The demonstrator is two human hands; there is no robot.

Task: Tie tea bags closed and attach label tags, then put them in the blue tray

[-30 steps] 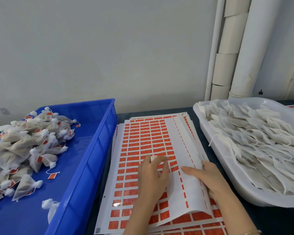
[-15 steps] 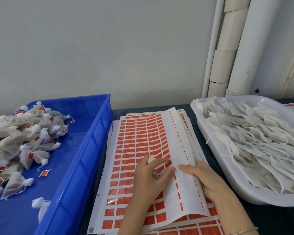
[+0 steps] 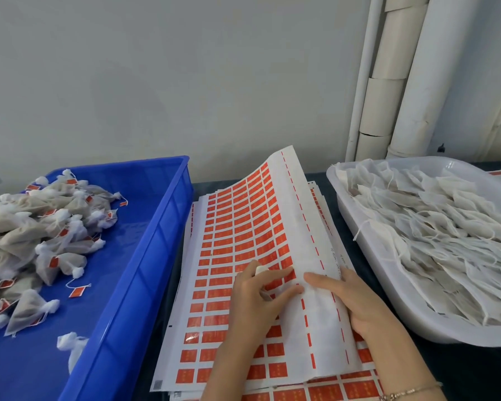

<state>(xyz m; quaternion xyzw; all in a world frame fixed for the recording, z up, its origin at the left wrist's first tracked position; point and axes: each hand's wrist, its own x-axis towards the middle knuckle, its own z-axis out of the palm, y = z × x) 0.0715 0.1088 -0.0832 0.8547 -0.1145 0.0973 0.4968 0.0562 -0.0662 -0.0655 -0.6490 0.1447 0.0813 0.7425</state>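
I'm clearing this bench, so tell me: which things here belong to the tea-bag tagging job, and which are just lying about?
Job:
blue tray
tagged bags
label sheets
white tray
untagged bags

Just there:
pipes
bracelet

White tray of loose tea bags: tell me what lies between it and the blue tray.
The stack of label sheets lies between the white tray and the blue tray; its top sheet curls upward, with the left hand and right hand on it.
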